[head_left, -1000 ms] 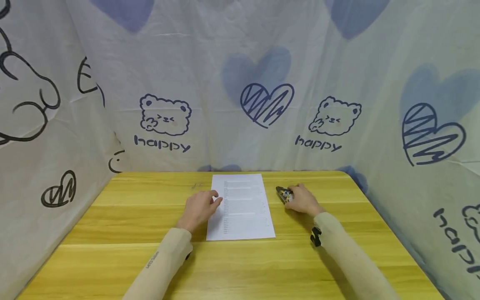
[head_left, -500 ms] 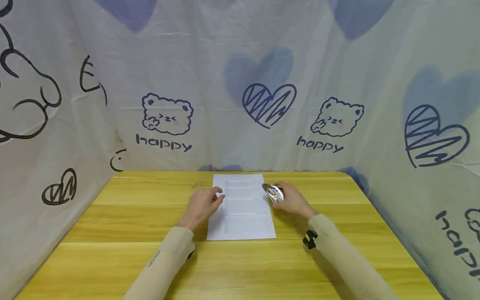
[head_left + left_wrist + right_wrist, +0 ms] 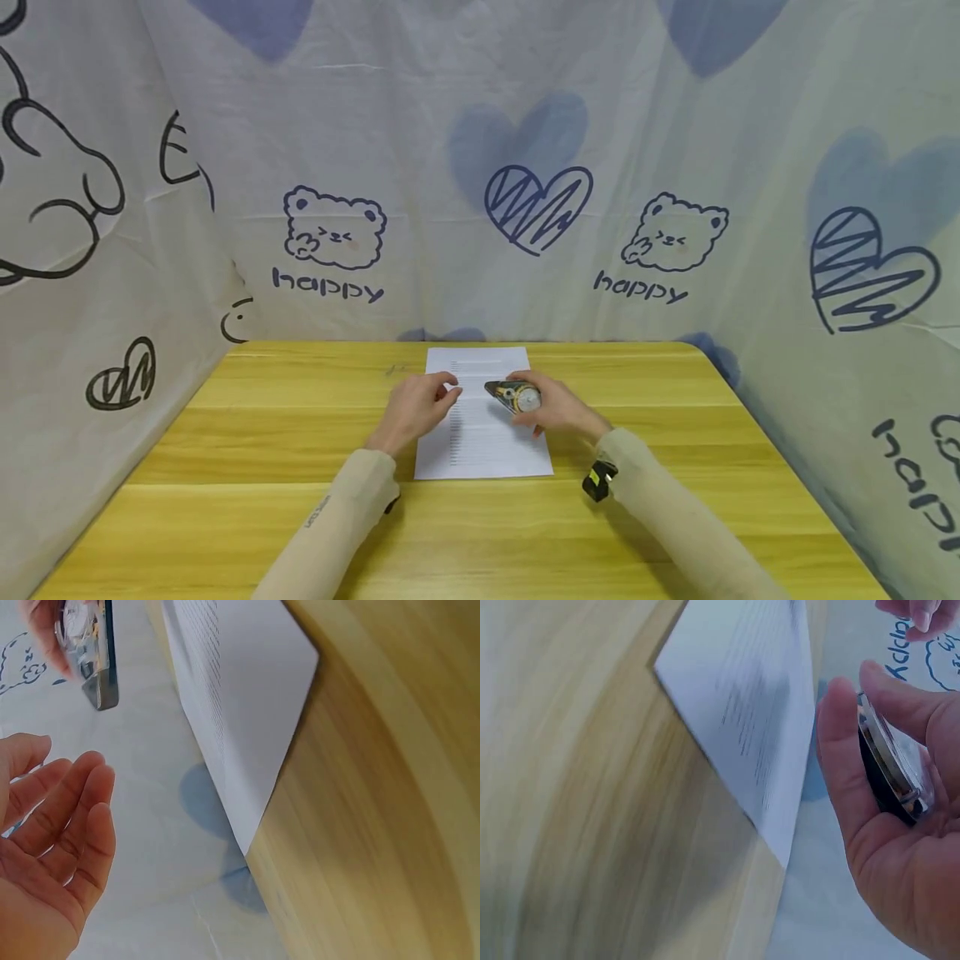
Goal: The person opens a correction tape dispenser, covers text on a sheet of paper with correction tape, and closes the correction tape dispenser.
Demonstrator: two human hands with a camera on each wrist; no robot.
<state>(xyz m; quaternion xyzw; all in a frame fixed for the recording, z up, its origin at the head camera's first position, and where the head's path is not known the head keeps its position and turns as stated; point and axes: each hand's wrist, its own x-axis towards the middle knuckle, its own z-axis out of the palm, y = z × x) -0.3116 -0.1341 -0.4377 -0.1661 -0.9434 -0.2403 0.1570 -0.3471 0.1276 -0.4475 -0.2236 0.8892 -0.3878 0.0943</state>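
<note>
Above the right half of a printed sheet of paper (image 3: 495, 454), my right hand (image 3: 561, 408) holds a correction tape dispenser (image 3: 517, 397). The dispenser has a teardrop shape, a clear side showing round wheels, and a dark tip that points left. In the right wrist view, the thumb and fingers grip the dispenser (image 3: 891, 769) along its edges, and the palm hides part of it. My left hand (image 3: 414, 407) hovers at the sheet's left edge. Its fingers curve loosely around nothing, as the left wrist view of that hand (image 3: 60, 840) shows. The dispenser's tip faces it, a short gap away.
The sheet lies flat on a yellow wood-grain table (image 3: 247, 467). A pale cloth (image 3: 435, 283) printed with hearts, bears and "happy" hangs behind the table and along both sides. A black wrist device (image 3: 600, 481) sits at the right cuff.
My right hand has carried the correction tape dispenser left, from the table beside the sheet to above it, turning its clear side into view. My left hand has shifted slightly right.
</note>
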